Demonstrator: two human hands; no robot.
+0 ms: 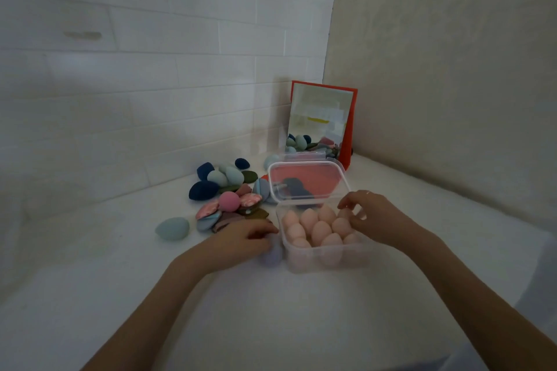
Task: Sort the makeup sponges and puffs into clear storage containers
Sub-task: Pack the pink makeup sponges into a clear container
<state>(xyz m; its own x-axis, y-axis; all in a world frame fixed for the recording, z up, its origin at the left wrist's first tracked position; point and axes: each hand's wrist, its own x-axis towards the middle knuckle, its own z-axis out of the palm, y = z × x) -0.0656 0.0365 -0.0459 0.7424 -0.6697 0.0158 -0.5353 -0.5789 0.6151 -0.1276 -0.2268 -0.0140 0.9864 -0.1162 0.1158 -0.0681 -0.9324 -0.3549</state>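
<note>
A clear storage container [325,260] stands on the white surface with its lid [307,181] hinged up at the back. Several pale pink egg-shaped sponges [313,227] fill it. My right hand [373,217] hovers over the container's right side, fingers curled among the pink sponges; whether it grips one is unclear. My left hand [241,239] lies left of the container, fingers curled round a pale lilac sponge [271,254]. Behind my left hand lies a heap of flat puffs [229,211] with a pink round sponge [229,202] on top.
Dark blue and light teal sponges [220,178] are piled near the tiled wall. One teal sponge [172,229] lies alone to the left. A red-framed mirror [319,120] leans in the corner behind the container. A beige wall runs along the right.
</note>
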